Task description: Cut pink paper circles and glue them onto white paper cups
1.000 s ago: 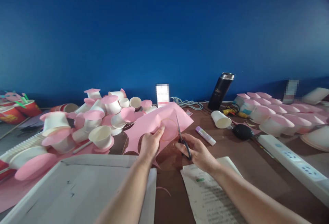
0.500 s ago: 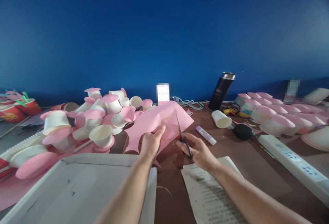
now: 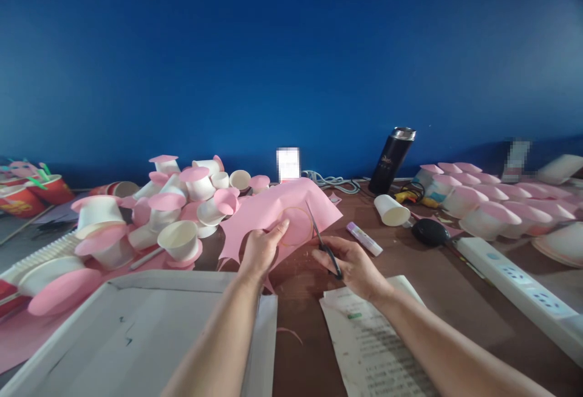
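Observation:
My left hand (image 3: 262, 253) grips a sheet of pink paper (image 3: 255, 209) by its lower edge, thumb on top. On the sheet is a drawn circle (image 3: 295, 227), and curved notches are cut out of the sheet's lower left edge. In my right hand (image 3: 353, 263) is a pair of dark-handled scissors (image 3: 328, 250), its blades at the right part of the sheet beside the circle. Whether the blades are fully closed I cannot tell. A printed paper (image 3: 368, 336) lies under my right forearm.
Several white paper cups with pink discs (image 3: 180, 242) crowd the left; more pink-topped cups (image 3: 489, 212) stand at right. Also there: a white box lid (image 3: 150, 318), a glue stick (image 3: 364, 238), a lying cup (image 3: 392, 210), a black flask (image 3: 392, 160) and a power strip (image 3: 519, 281).
My left hand has moved slightly left and down with the pink sheet, and the drawn circle has shifted left. The right hand and scissors have stayed nearly in place.

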Tool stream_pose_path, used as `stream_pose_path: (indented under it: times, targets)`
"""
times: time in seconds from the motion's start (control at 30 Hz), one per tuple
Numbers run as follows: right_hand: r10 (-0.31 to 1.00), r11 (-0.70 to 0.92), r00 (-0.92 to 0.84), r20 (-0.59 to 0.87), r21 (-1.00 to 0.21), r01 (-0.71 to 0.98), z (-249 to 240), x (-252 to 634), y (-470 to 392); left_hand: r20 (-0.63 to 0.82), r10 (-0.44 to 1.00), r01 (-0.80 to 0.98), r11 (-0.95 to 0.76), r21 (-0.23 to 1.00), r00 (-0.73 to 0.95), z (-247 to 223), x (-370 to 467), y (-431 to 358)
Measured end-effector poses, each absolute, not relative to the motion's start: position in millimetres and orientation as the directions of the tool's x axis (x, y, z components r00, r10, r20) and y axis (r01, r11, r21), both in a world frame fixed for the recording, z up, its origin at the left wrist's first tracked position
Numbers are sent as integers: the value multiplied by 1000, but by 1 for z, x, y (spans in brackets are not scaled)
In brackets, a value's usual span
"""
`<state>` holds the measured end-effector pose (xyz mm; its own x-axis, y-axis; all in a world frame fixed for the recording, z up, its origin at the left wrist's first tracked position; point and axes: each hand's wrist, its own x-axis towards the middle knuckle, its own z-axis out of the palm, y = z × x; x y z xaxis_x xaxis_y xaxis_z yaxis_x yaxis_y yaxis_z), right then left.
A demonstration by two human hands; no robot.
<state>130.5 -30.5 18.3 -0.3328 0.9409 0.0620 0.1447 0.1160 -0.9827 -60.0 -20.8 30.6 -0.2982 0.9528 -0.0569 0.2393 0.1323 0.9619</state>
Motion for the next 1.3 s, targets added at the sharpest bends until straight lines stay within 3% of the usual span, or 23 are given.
stream_pose_path:
  times: [0.9,1.3]
  targets:
    - [912,177,-406,67,-955,240,34,136,-32,-31,962,309,117,944,-270,42,-73,-21]
    - [871,197,-488,60,-952,235,25,146,-22,-34,973,418,130,899,-228,39,-76,-21]
